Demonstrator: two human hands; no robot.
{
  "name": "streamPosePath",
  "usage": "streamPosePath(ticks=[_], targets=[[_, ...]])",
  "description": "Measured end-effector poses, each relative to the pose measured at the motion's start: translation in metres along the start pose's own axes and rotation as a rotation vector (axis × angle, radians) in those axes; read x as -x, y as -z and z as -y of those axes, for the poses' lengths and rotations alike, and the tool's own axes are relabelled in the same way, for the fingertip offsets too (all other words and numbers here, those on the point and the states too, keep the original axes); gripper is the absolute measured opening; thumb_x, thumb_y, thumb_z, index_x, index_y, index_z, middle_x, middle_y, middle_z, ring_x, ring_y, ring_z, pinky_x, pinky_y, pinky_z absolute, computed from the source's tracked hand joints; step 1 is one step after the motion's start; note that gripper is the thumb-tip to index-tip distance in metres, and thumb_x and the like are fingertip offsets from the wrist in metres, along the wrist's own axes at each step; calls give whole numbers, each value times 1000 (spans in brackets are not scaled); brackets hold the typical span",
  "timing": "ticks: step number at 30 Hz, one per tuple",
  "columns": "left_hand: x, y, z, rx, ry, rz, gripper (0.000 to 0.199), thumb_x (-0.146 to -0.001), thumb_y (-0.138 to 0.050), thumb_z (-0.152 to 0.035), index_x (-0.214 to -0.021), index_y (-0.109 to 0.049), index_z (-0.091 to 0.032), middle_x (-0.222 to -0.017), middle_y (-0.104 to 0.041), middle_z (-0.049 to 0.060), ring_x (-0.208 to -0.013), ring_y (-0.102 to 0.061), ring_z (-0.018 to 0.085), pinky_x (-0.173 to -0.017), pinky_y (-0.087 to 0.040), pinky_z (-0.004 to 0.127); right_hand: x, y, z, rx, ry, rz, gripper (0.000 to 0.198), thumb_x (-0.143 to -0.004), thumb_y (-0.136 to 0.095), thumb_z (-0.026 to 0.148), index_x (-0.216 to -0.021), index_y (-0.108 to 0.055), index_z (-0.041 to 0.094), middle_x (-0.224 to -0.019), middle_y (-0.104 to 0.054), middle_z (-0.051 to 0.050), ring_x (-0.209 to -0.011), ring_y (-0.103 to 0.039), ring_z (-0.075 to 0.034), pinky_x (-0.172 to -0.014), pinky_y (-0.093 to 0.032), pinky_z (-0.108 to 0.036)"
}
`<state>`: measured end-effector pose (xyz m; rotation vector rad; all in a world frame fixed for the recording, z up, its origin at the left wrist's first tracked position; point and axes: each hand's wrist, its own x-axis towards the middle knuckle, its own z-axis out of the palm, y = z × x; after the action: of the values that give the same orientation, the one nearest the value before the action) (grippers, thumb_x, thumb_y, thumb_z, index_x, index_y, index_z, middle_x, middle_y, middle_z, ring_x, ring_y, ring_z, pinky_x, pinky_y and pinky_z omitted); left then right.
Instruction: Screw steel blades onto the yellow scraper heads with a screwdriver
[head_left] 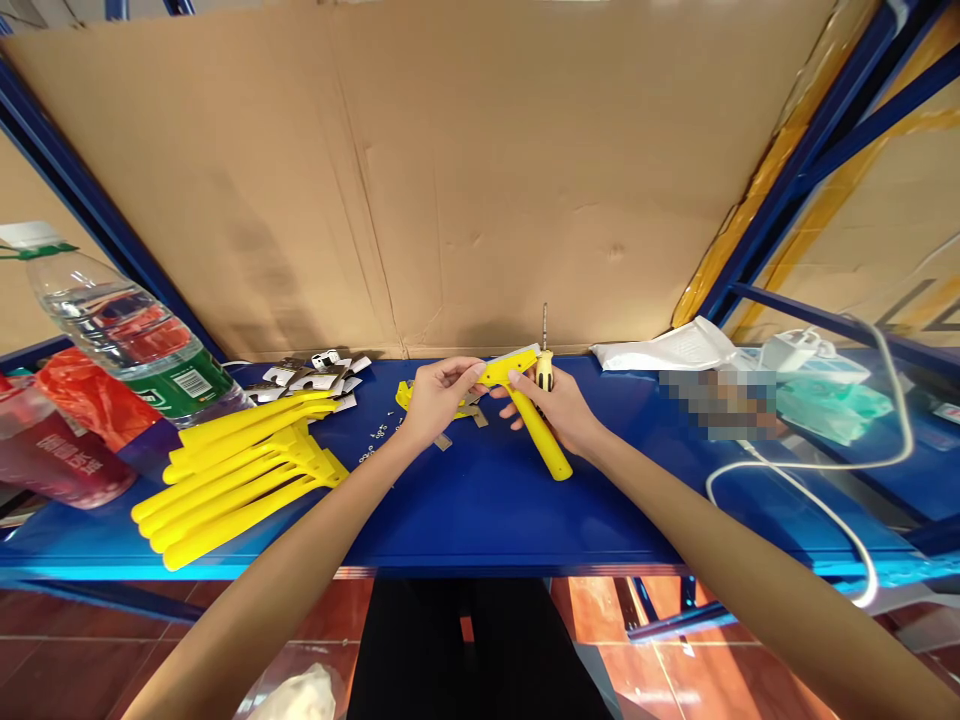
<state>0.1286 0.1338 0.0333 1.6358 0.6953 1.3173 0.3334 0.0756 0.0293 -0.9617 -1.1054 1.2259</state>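
Observation:
A yellow scraper (541, 435) with a thin metal blade along its head is held above the blue table. My left hand (442, 395) pinches the left end of its head between thumb and fingers. With my right hand (559, 405) I grip a screwdriver (545, 368), its shaft pointing up, while the thumb presses on the scraper near the neck. Behind my left hand lie yellow plastic pieces (406, 394) and small flat metal blades (477, 414). Tiny screws (373, 443) are scattered left of that hand.
Several yellow scraper handles (217, 500) are piled at the left, near black-and-white packets (307, 375). A water bottle (127, 320) and a cup of red drink (64, 450) stand beyond. At right are a white pouch (667, 347) and a white cable (817, 466). Cardboard (480, 180) backs the table.

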Motion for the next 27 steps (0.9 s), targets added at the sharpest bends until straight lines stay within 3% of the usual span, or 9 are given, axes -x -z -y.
streamPosePath(ticks=[3, 8, 20, 27], targets=[[1, -1, -2, -9, -6, -4, 57, -82, -92, -71, -101, -85, -18, -94, -86, 6, -78, -81, 21, -83, -70, 38, 3, -2, 1, 22, -8, 22, 66, -76, -103, 66, -110, -66, 24, -90, -85, -5, -51, -69, -16, -40, -58, -27], [3, -3, -5, 17, 16, 17, 56, -82, -93, -71, -99, -86, -18, -93, -86, 6, -77, -81, 22, -83, -71, 39, 7, -3, 6, 37, 32, 11, 61, -73, -103, 66, -99, -69, 23, -75, -79, -2, -44, -60, -14, -35, -50, -25], [2, 0, -7, 16, 72, 39, 55, -78, -95, -74, -92, -87, -21, -91, -83, 5, -78, -72, 18, -74, -65, 33, 9, -4, 8, 40, 24, 23, 58, -70, -103, 65, -81, -66, 23, -68, -73, 0, -40, -55, -12, -34, -47, -25], [2, 2, -7, 9, 79, 36, 53, -79, -94, -72, -91, -86, -22, -86, -79, 4, -78, -71, 19, -74, -63, 33, 7, -2, 7, 12, 14, 40, 56, -71, -103, 62, -83, -65, 22, -69, -72, 1, -40, -54, -11, -35, -47, -24]])
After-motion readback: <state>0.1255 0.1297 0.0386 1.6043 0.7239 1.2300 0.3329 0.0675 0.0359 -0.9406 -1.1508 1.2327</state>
